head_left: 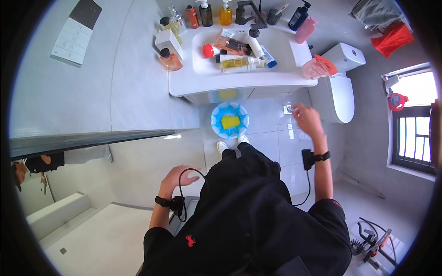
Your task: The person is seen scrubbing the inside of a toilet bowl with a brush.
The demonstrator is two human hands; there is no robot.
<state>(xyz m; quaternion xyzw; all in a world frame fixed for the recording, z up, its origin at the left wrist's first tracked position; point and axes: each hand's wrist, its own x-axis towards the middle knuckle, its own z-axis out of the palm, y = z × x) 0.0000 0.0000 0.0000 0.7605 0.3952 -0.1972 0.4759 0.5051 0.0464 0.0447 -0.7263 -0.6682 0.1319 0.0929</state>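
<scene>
I stand in a bathroom in front of a white sink counter [239,82]. My right hand [307,118] is raised in the air to the right, fingers apart, holding nothing, between the counter's right end and the toilet. My left hand [177,178] hangs low by my hip with loosely curled fingers and nothing in it. On the floor ahead of my feet sits a blue and white basin [219,123] with a yellow sponge [230,122] in it. Several bottles and tubes [239,57] lie in the sink bowl.
More bottles line the back of the counter around a dark tap [246,11]. A white toilet [340,87] stands to the right, with an orange basket [317,66] on the counter's end. A barred window [414,133] is far right. A glass partition edge [87,140] runs left.
</scene>
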